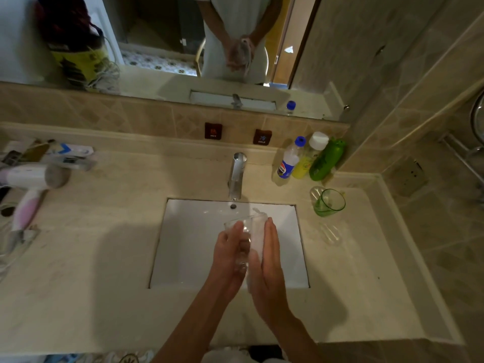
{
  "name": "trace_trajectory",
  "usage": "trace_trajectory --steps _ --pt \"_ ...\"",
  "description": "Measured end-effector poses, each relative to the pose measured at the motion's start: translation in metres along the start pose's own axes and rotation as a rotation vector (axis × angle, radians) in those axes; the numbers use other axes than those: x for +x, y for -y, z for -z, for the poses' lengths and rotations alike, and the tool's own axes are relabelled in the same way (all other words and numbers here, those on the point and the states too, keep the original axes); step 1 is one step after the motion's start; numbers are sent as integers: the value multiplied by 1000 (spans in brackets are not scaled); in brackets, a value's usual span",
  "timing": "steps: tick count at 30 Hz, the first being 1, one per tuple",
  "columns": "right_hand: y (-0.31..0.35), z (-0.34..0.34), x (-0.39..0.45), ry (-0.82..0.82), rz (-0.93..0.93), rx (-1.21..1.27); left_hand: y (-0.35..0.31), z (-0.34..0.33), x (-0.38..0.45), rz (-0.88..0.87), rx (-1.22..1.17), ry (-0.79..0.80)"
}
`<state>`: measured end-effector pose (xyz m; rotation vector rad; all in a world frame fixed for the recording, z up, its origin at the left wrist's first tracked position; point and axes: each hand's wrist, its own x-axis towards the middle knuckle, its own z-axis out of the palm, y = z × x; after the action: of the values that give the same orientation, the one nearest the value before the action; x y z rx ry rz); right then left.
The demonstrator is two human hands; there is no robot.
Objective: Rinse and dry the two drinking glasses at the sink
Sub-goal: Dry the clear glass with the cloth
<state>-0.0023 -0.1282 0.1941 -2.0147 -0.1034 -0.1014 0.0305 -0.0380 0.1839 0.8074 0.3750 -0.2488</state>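
Over the white rectangular sink basin, a clear drinking glass is held between 2 hands. Its long axis runs roughly away from the person, tilted so the open rim points up and toward the faucet, with the base nearer the person's wrists. The left hand wraps the glass from the left side, fingers curled around its wall. The right hand lies along the right side with its fingers straight and close together, pressing a white paper towel or cloth flat against the glass; the white material pokes out past the fingertips near the rim. Whether the thumb of the right hand is hooked around anything cannot be told.

A green-tinted drinking glass stands on the beige counter to the right of the basin, tilted in the wide-angle view with its mouth up and facing the camera, well apart from the hands. Just in front of it lies a clear soap dish.

Behind the green-tinted glass, against the backsplash, stand 3 bottles: a blue-capped bottle, a white-capped yellow bottle and a green bottle. On the far left of the counter lies a white-and-pink hair dryer.
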Motion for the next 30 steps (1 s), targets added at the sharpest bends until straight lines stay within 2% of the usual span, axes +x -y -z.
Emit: trace_trajectory --steps 4,7,10,12,16,19,23,26,28,30 --pt "18 12 33 53 -362 269 -7 11 -9 11 -62 112" --pt "24 15 51 145 -411 289 -11 17 -17 36 -63 176" --pt "19 -3 49 154 -490 206 -13 17 -19 41 26 112" --pt "16 -13 35 150 -437 103 -9 21 -20 69 11 -6" --pt "16 -31 -4 128 -86 -55 -3 40 -19 76 -58 -187" --pt "16 -43 -21 108 -8 -127 -7 52 -19 89 -8 -130" --pt "24 -40 -9 115 -107 48 -19 62 -23 -21 72 44" --pt "40 -28 24 142 -387 225 -29 58 -30 -17 47 159" --pt "45 -25 41 120 -468 271 -30 59 -30 12 35 177" --pt "48 -28 46 150 -426 201 -29 59 -30 32 23 120"
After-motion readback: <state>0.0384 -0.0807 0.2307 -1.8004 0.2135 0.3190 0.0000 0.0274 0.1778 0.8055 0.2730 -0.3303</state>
